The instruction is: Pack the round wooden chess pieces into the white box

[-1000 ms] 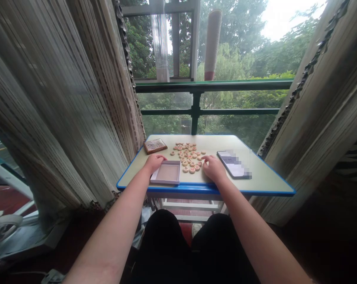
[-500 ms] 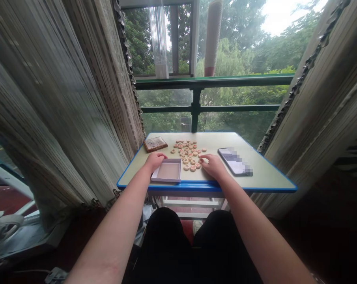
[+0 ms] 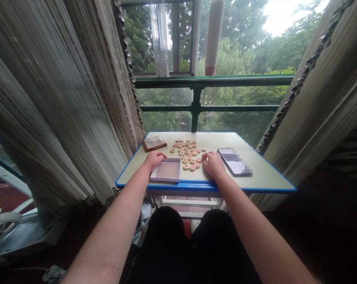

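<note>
Our left hand (image 3: 154, 160) holds the bare-floored box (image 3: 168, 171) by the desk (image 3: 264, 171)'s near edge; right hand (image 3: 213, 163) beside xiangqi pieces (image 3: 193, 161), grip unclear.

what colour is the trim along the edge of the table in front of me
The table trim is bright blue, showing best along the near edge in the head view.

No legible text: only red and dark characters (image 3: 192, 168) on the round pieces (image 3: 195, 153), too small for sure reading.

Head-worn view, facing forward and down, near table (image 3: 265, 173)
</note>
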A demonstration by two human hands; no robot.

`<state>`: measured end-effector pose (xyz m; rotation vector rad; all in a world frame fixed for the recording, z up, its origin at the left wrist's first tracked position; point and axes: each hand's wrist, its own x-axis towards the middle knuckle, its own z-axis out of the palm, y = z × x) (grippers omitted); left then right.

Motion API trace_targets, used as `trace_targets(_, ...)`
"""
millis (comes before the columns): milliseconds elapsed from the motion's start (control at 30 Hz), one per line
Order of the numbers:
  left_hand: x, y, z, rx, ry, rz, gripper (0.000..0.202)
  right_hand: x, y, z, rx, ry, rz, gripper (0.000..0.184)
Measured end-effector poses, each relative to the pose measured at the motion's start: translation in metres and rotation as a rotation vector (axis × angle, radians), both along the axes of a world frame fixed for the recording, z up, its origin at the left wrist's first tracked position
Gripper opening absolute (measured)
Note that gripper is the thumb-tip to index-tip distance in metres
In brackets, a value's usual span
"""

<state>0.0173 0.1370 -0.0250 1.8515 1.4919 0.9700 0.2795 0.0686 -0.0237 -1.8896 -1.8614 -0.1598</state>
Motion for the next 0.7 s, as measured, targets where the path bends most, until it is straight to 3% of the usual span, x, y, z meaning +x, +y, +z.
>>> trace_targets(133, 0.0004, -0.0008, 0.0006, 0.0, -0.005, -0.006, 0.03, 0.0025, -0.0033, 0.0033, 0.003, 0.027, -0.088, 0.028)
trace_targets(300, 0.0005, -0.0005, 0.0001, -0.001, -0.005, -0.003, 0.03, 0.0017, -0.0066, 0.009, -0.042, 0.061, -0.09, 0.033)
trace_targets(533, -0.001, 0.0011, -0.0021, 0.002, -0.009, -0.006, 0.028, 0.0044, -0.0047, 0.0061, -0.065, 0.084, -0.214, 0.038)
trace_targets(700, 0.0004, -0.0017, 0.0006, 0.001, -0.025, 0.006, 0.027, 0.0045, -0.0045, 0.0078, -0.045, 0.086, -0.204, 0.035)
